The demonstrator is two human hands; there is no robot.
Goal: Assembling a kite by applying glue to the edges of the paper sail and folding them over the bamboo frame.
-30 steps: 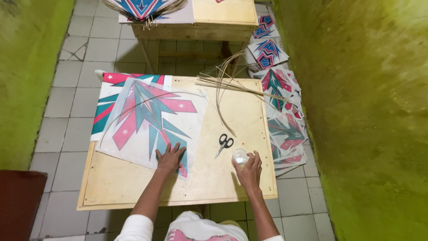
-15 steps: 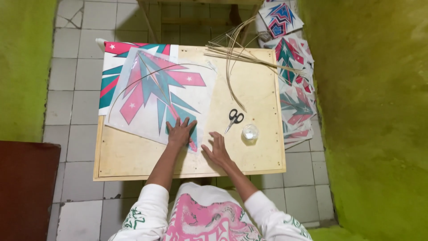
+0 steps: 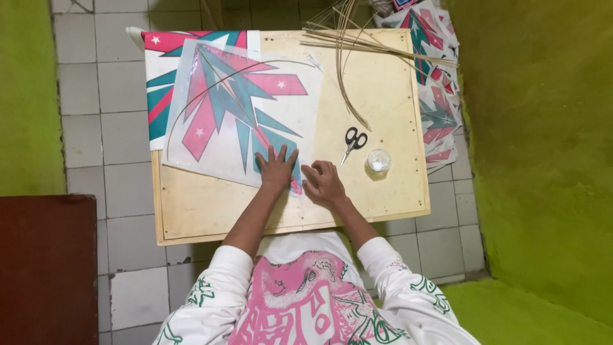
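My left hand [image 3: 276,167] stays spread flat on the kite sheet's [image 3: 239,112] lower corner on the table [image 3: 191,211], and my right hand [image 3: 322,183] has left the small clear jar [image 3: 378,161] to press open-fingered beside it, holding nothing

Kite sheet [image 3: 236,108]: translucent, pink/teal star print, flat on board, bottom corner pinned.
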